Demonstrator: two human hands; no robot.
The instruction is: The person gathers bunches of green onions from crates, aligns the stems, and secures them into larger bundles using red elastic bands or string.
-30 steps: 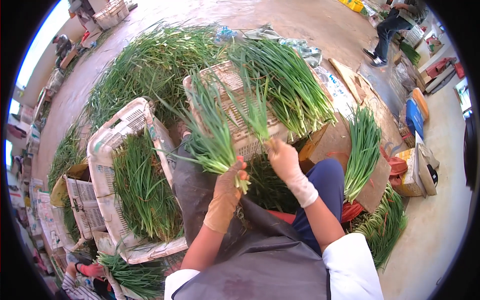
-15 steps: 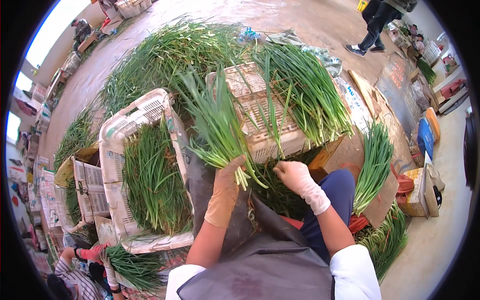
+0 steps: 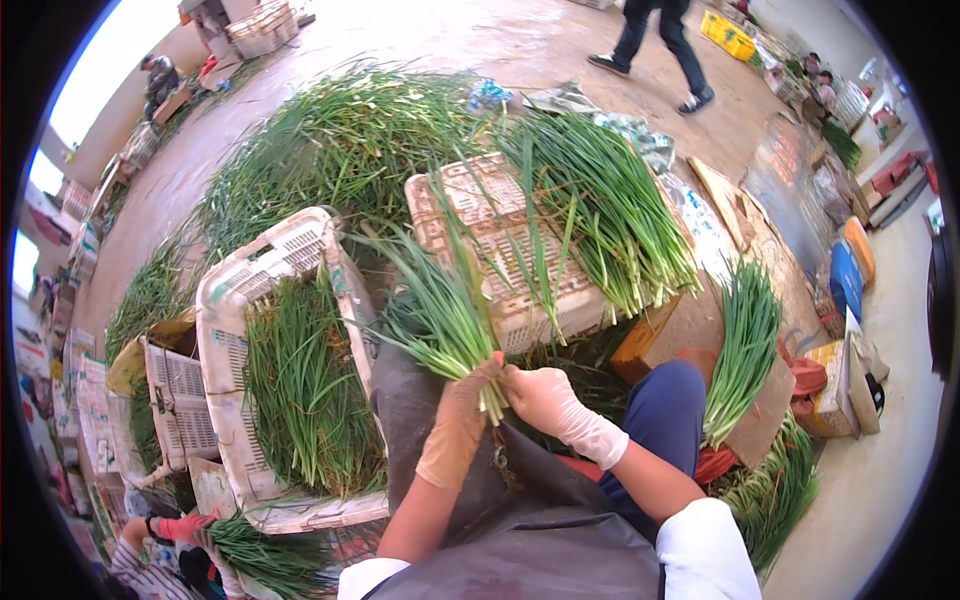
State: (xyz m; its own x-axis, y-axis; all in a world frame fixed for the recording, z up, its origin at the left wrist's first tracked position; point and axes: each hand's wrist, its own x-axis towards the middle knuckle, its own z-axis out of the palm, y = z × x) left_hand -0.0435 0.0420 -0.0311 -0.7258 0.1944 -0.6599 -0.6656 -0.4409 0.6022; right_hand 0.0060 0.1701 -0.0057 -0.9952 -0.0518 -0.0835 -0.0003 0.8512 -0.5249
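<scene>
My left hand (image 3: 460,415), in a tan stained glove, is wrapped round the lower stalks of a bunch of garlic chives (image 3: 440,315). Their green leaves fan up and away to the left, and the pale stem ends poke out below my fist. My right hand (image 3: 548,402), in a whitish thin glove, is closed with its fingertips against the stalks beside the left hand's fingers. What those fingertips pinch is too small to make out. Beyond the bunch stands an upturned plastic crate (image 3: 480,220), with a thick layer of chives (image 3: 610,210) lying on its right side.
On the left a white crate (image 3: 222,370) holds more chives (image 3: 310,390). A large heap of chives (image 3: 340,150) covers the floor ahead. A sorted bunch (image 3: 745,345) lies by my right knee. Another person's gloved hand (image 3: 180,528) is at lower left; a person walks (image 3: 655,45) at the back.
My right hand has moved left and nearer, from apart to touching the stalks at my left hand. The bunch has sunk slightly. The walking person has gone left.
</scene>
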